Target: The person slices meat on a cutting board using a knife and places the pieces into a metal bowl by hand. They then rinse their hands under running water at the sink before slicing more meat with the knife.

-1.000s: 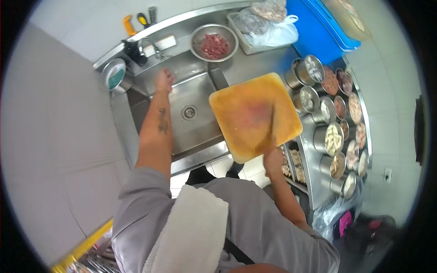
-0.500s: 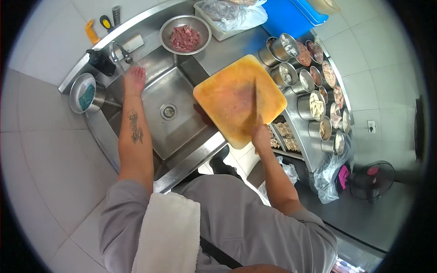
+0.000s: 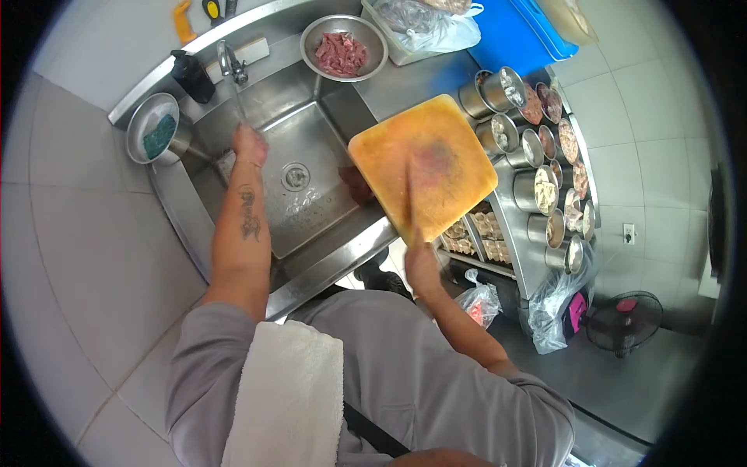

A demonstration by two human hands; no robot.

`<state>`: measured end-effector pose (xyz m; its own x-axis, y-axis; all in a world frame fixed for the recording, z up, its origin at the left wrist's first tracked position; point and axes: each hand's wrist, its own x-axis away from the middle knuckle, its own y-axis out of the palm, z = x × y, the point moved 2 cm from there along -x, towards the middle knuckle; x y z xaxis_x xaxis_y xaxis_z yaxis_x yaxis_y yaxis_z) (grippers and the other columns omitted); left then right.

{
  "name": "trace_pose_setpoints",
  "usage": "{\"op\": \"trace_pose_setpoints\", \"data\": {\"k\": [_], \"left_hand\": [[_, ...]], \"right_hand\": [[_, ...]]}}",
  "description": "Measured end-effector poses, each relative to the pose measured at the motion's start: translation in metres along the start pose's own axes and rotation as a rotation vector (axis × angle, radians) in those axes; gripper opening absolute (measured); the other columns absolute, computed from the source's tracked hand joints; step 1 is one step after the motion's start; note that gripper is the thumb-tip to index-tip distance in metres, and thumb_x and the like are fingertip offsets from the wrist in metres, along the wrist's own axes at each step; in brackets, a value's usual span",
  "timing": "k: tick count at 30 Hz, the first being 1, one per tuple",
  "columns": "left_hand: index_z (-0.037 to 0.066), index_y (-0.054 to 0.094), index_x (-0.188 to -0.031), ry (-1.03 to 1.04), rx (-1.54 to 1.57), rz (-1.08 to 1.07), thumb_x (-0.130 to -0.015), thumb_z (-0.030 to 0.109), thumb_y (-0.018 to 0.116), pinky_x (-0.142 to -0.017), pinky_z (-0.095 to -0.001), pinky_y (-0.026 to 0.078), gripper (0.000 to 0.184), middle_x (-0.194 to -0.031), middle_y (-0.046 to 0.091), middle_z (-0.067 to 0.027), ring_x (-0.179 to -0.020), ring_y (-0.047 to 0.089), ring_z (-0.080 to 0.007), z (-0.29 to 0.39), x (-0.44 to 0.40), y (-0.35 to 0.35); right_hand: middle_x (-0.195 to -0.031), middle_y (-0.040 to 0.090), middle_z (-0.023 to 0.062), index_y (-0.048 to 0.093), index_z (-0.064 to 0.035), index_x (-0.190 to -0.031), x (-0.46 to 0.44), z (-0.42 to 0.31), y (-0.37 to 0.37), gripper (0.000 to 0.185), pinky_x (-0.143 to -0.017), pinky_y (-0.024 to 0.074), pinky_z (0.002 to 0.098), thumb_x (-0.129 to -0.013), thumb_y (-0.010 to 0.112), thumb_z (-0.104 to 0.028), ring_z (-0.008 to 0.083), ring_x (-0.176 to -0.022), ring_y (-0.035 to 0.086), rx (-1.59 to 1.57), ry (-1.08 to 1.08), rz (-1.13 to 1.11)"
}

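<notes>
Below the faucet [image 3: 233, 65], my left hand [image 3: 250, 145] is in the thin stream of water, over the left side of the steel sink [image 3: 299, 218]. Its fingers look curled closed with nothing visible in them. My right hand [image 3: 421, 268] grips the handle of a knife [image 3: 411, 187], and the blade points away from me over the cutting board [image 3: 459, 156]. This thick yellow-orange board has a dark stain near its middle and spans the sink's right edge and the counter. Wet spots show around the drain [image 3: 296, 177].
A bowl of sliced raw meat [image 3: 341, 54] stands behind the sink. A dark bottle [image 3: 192, 76] and a pot with a green scouring pad [image 3: 159, 136] are at the left. Several steel food containers [image 3: 534, 189] line the right counter, near a blue bin [image 3: 513, 35].
My left hand has come down from the faucet and closed, and water now runs onto it. The knife has moved left across the board. The head view has shifted slightly.
</notes>
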<state>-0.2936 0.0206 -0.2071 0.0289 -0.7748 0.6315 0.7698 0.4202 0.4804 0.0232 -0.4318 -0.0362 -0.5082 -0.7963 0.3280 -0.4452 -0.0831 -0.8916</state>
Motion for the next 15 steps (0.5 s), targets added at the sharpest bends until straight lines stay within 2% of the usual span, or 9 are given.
{"op": "trace_pose_setpoints", "data": {"k": [1, 3, 5, 7, 9, 11, 12, 14, 15], "left_hand": [[0.016, 0.059, -0.088, -0.027, -0.018, -0.053, -0.110, 0.031, 0.062, -0.054, -0.0344, 0.049, 0.027, -0.076, 0.056, 0.0004, -0.061, 0.057, -0.0141, -0.011, -0.025, -0.012], [0.016, 0.063, -0.089, -0.029, -0.040, -0.088, -0.111, 0.034, 0.060, -0.060, -0.0372, 0.053, 0.028, -0.081, 0.063, -0.0019, -0.068, 0.064, -0.0167, -0.004, -0.032, -0.021], [0.013, 0.074, -0.106, 0.121, -0.182, 0.011, -0.110, 0.032, 0.060, -0.082, -0.0473, 0.059, 0.024, -0.102, 0.076, -0.0122, -0.096, 0.074, -0.0317, -0.004, 0.007, 0.004], [0.008, 0.078, -0.124, 0.637, -1.109, 0.225, -0.110, 0.030, 0.059, -0.107, -0.0528, 0.055, 0.032, -0.126, 0.077, -0.0202, -0.124, 0.069, -0.0432, 0.015, 0.065, 0.015], [0.003, 0.078, -0.129, 1.187, -1.340, 0.067, -0.112, 0.029, 0.056, -0.116, -0.0545, 0.050, 0.037, -0.131, 0.076, -0.0224, -0.129, 0.068, -0.0432, 0.004, 0.091, -0.001], [0.003, 0.076, -0.136, 1.020, -1.187, -0.277, -0.115, 0.031, 0.052, -0.125, -0.0547, 0.043, 0.043, -0.143, 0.073, -0.0210, -0.142, 0.064, -0.0369, 0.002, 0.135, -0.005], [0.003, 0.076, -0.136, 1.028, -1.189, -0.254, -0.115, 0.031, 0.052, -0.125, -0.0547, 0.043, 0.043, -0.143, 0.073, -0.0210, -0.142, 0.064, -0.0369, 0.003, 0.142, -0.016], [0.006, 0.072, -0.146, 0.992, -1.420, -0.540, -0.118, 0.033, 0.046, -0.129, -0.0551, 0.037, 0.047, -0.154, 0.069, -0.0171, -0.152, 0.057, -0.0355, 0.000, 0.144, -0.028], [0.006, 0.072, -0.146, 0.992, -1.422, -0.534, -0.118, 0.033, 0.046, -0.129, -0.0551, 0.037, 0.047, -0.154, 0.069, -0.0171, -0.152, 0.057, -0.0355, 0.005, 0.142, -0.030]], "right_hand": [[-0.105, 0.072, 0.0352, 0.043, -0.0046, -0.167, 0.001, -0.024, -0.002, 0.064, -0.087, 0.0572, 0.0629, -0.106, 0.061, -0.011, 0.0547, -0.098, 0.072, -0.110, -0.117, -0.036], [-0.103, 0.073, 0.0282, 0.050, -0.0043, -0.162, -0.023, -0.070, 0.000, 0.056, -0.078, 0.0601, 0.0551, -0.108, 0.063, -0.015, 0.0433, -0.090, 0.075, -0.118, -0.444, -0.115], [-0.096, 0.072, 0.0157, 0.056, -0.0046, -0.155, -0.059, -0.130, -0.002, 0.046, -0.063, 0.0589, 0.0430, -0.112, 0.061, -0.020, 0.0258, -0.077, 0.072, -0.484, -0.234, -0.481], [-0.090, 0.066, 0.0054, 0.060, -0.0069, -0.150, -0.114, -0.164, 0.046, 0.038, -0.055, 0.0527, 0.0313, -0.116, 0.058, -0.025, 0.0136, -0.067, 0.062, -0.893, -0.011, -0.808], [-0.088, 0.065, 0.0047, 0.057, -0.0068, -0.151, -0.155, -0.207, 0.083, 0.039, -0.055, 0.0526, 0.0331, -0.117, 0.055, -0.025, 0.0149, -0.065, 0.061, -0.940, -0.004, -0.876], [-0.087, 0.064, 0.0040, 0.055, -0.0066, -0.153, -0.175, -0.245, 0.096, 0.040, -0.056, 0.0526, 0.0350, -0.118, 0.053, -0.026, 0.0162, -0.064, 0.060, -0.977, 0.010, -0.940], [-0.087, 0.064, 0.0034, 0.057, -0.0065, -0.150, -0.180, -0.262, 0.096, 0.038, -0.054, 0.0514, 0.0325, -0.118, 0.053, -0.026, 0.0149, -0.063, 0.059, -0.994, -0.004, -0.964], [-0.088, 0.063, 0.0027, 0.059, -0.0064, -0.148, -0.186, -0.280, 0.096, 0.036, -0.052, 0.0503, 0.0299, -0.119, 0.054, -0.026, 0.0135, -0.061, 0.057, -1.007, -0.026, -0.995], [-0.088, 0.064, 0.0030, 0.060, -0.0056, -0.147, -0.186, -0.281, 0.095, 0.036, -0.052, 0.0500, 0.0301, -0.119, 0.054, -0.026, 0.0135, -0.061, 0.057, -1.001, -0.009, -1.008]]}}
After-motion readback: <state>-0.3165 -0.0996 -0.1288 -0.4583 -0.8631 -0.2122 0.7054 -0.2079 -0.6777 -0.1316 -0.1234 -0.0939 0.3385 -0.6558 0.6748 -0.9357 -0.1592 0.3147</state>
